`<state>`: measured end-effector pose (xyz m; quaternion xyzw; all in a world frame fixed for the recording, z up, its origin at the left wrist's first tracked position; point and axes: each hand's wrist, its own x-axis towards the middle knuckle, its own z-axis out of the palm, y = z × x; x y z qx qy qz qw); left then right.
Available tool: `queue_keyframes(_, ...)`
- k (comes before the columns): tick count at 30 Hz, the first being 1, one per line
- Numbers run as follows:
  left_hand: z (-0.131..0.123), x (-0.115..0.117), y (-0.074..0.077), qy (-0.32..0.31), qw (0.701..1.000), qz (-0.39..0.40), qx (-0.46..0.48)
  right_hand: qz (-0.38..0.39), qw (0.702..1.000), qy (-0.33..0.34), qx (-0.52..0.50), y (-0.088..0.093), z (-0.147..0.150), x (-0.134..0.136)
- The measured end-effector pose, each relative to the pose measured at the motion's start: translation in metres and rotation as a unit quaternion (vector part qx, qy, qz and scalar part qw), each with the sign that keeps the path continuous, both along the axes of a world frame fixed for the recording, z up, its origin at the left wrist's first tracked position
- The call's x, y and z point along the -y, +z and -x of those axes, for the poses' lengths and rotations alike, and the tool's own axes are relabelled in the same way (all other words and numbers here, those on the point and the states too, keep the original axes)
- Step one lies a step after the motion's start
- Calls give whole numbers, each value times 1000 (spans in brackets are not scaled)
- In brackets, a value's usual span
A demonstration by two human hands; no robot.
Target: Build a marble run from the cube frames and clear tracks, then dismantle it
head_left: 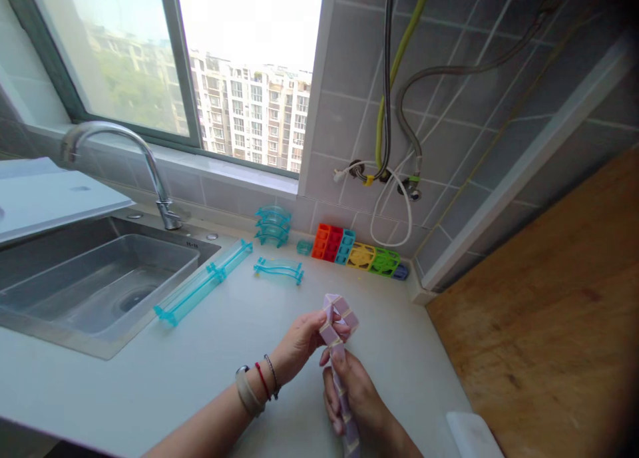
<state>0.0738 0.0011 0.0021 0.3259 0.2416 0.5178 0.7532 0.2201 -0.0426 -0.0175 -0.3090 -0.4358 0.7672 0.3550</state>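
Observation:
A lilac and pale snake puzzle (329, 335) made of jointed wedges is held over the white countertop. Its upper end is bent into a small loop, while the lower part runs nearly straight toward me. My left hand (300, 340) is closed on the loop, with the thumb on its near side and some fingertips showing behind it. Just below, my right hand (360, 393) wraps round the straight part, its thumb lying along the top. The puzzle's lowest end is cut off by the bottom of the view.
Translucent turquoise tracks (214, 275), a curved piece (279, 270) and stacked arches (272, 226) lie behind the hands. Colourful blocks (333, 242) line the wall. A sink (94, 341) with a tap (150, 158) is at left, and a white object (472, 435) at lower right.

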Motion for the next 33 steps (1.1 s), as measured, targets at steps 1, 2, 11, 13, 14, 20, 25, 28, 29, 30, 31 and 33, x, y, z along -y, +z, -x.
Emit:
queue_keyframes(1,0,-1,-1,-1,1000,1,-1,-11,999,-4,30,1,-1,-1)
queue_keyframes(2,0,-2,-2,-3,1000,3,-2,-22,998,-2,60,1,-3,-2)
queue_keyframes(11,4,0,5,-6,996,46,-74,-121,951,-1,286,6,-23,-7)
queue_keyframes(13,4,0,6,-10,996,46,-74,-143,938,-3,317,12,-25,-7)
queue_keyframes(14,4,0,6,-12,997,44,-69,-157,932,-7,326,15,-25,-6)
queue_keyframes(20,2,3,7,-70,997,-15,-14,-253,911,-122,303,23,-23,-4)
queue_keyframes(25,3,4,6,-118,991,-57,-36,-172,959,-84,210,32,-21,1)
queue_keyframes(28,2,5,3,-87,994,-52,-30,-139,971,-84,176,36,-19,4)
queue_keyframes(29,2,5,3,-79,996,-48,-19,-128,975,-87,162,35,-18,5)
queue_keyframes(30,2,6,2,-75,996,-44,-6,-111,980,-85,144,34,-16,5)
queue_keyframes(31,2,7,1,-72,996,-41,7,-86,986,-78,120,32,-15,6)
queue_keyframes(33,2,8,0,-74,996,-43,27,-29,996,-60,61,28,-13,8)
